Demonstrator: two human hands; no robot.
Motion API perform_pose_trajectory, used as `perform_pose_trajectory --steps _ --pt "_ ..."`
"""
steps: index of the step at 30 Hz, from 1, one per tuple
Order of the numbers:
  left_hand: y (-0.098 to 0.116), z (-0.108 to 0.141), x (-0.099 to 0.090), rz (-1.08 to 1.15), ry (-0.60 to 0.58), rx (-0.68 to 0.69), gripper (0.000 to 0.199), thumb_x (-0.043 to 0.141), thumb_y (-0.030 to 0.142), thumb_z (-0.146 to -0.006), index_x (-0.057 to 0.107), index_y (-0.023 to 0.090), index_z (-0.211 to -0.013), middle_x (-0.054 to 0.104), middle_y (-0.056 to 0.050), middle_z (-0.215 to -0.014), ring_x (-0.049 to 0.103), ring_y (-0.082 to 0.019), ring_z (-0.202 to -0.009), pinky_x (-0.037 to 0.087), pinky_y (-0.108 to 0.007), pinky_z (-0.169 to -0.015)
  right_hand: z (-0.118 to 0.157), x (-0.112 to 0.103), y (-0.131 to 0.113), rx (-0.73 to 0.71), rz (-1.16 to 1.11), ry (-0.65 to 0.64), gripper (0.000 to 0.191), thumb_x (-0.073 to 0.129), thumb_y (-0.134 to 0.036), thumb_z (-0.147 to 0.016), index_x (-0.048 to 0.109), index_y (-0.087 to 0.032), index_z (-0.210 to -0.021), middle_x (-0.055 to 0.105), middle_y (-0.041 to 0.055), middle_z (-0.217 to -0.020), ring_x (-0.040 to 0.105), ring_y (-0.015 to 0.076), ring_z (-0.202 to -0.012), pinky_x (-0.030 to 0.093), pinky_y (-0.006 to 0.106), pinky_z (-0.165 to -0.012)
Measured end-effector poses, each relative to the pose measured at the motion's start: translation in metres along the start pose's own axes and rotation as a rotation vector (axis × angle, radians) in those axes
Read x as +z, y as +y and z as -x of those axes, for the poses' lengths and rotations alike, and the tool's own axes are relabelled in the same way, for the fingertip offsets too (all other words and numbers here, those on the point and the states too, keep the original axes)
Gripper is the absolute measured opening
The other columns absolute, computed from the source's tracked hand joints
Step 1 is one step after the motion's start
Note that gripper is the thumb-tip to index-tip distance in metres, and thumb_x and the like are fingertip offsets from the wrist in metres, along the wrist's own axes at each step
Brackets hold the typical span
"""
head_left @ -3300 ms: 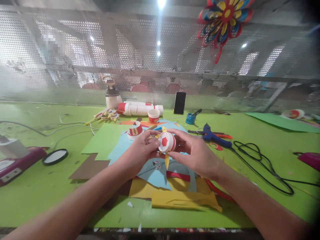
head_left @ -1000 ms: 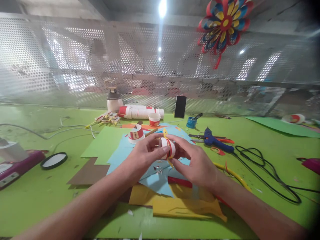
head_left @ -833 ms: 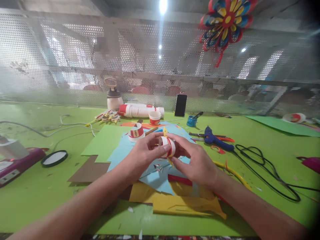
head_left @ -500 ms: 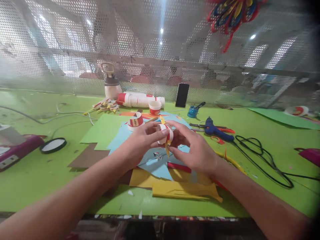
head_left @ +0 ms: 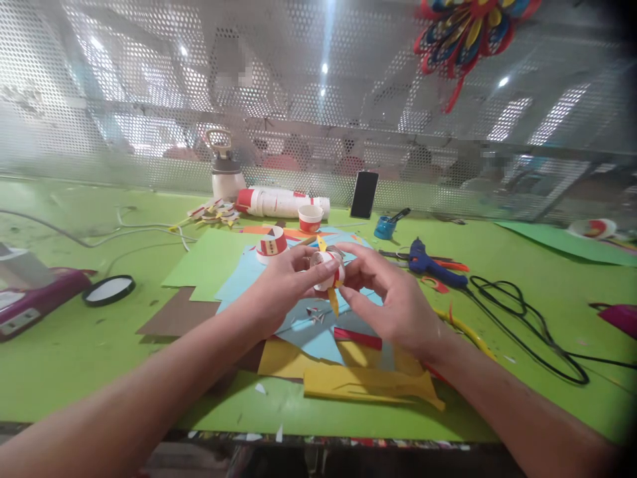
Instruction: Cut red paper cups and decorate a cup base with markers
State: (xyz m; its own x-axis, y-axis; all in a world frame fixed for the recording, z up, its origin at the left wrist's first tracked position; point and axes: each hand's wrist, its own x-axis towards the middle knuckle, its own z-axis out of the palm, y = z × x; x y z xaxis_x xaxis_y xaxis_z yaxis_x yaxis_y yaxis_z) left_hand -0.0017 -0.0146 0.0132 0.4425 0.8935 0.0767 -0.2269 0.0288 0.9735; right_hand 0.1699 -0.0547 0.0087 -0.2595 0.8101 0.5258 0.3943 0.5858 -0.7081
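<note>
Between my two hands, over the paper pile, is a small white-and-red paper cup piece (head_left: 327, 273) with yellow paper strips (head_left: 333, 303) sticking out above and below it. My left hand (head_left: 293, 275) grips its left side, thumb across the front and fingers behind. Curled at its right side, my right hand (head_left: 383, 292) has its fingertips against the piece and the thumb near the lower yellow strip. Light blue paper (head_left: 311, 335) with small scraps lies below. A cut red-and-white paper cup (head_left: 271, 244) stands just beyond my left hand.
A blue glue gun (head_left: 432, 264) with a looped black cable lies right, beside scissors (head_left: 393, 254). Farther back are a paper cup (head_left: 310, 218), stacked cups (head_left: 283, 203), a phone (head_left: 365, 194), a blue jar (head_left: 385, 228) and a spray bottle (head_left: 227, 174). A purple power strip (head_left: 44, 302) sits left.
The cup piece has turned slightly in my hands. My right thumb and fingers have shifted a little on its right side. The whole view has moved slightly.
</note>
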Motion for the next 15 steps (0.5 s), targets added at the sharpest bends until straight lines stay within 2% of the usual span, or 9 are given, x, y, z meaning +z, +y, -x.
perform_pose_trajectory --steps 3,8,15 --pt "0.001 0.0 0.0 -0.018 0.0 -0.005 0.038 0.079 0.04 -0.073 0.062 0.012 -0.093 0.063 -0.006 -0.086 0.062 -0.019 -0.082 0.053 -0.036 -0.076 0.001 -0.001 0.0 -0.016 -0.022 0.0 0.05 0.056 -0.012 -0.083 0.048 -0.015 -0.133 0.066 0.0045 -0.09 0.065 0.0157 -0.079 0.056 0.033 -0.075" --pt "0.003 0.001 0.002 -0.054 -0.021 0.0 0.035 0.077 0.044 -0.074 0.064 0.013 -0.082 0.065 -0.006 -0.084 0.062 -0.019 -0.081 0.053 -0.036 -0.075 0.0 0.0 -0.002 -0.005 -0.039 0.018 0.046 0.057 -0.015 -0.084 0.05 -0.016 -0.13 0.065 0.0028 -0.087 0.064 0.0143 -0.074 0.056 0.03 -0.069" --pt "-0.002 0.0 0.006 -0.047 0.008 -0.004 0.035 0.08 0.044 -0.07 0.066 0.014 -0.08 0.063 -0.004 -0.075 0.06 -0.019 -0.075 0.053 -0.037 -0.074 0.0 0.012 -0.002 0.0 0.092 0.09 0.041 0.057 -0.019 -0.084 0.053 -0.017 -0.125 0.06 -0.0013 -0.073 0.059 0.0131 -0.063 0.055 0.03 -0.065"
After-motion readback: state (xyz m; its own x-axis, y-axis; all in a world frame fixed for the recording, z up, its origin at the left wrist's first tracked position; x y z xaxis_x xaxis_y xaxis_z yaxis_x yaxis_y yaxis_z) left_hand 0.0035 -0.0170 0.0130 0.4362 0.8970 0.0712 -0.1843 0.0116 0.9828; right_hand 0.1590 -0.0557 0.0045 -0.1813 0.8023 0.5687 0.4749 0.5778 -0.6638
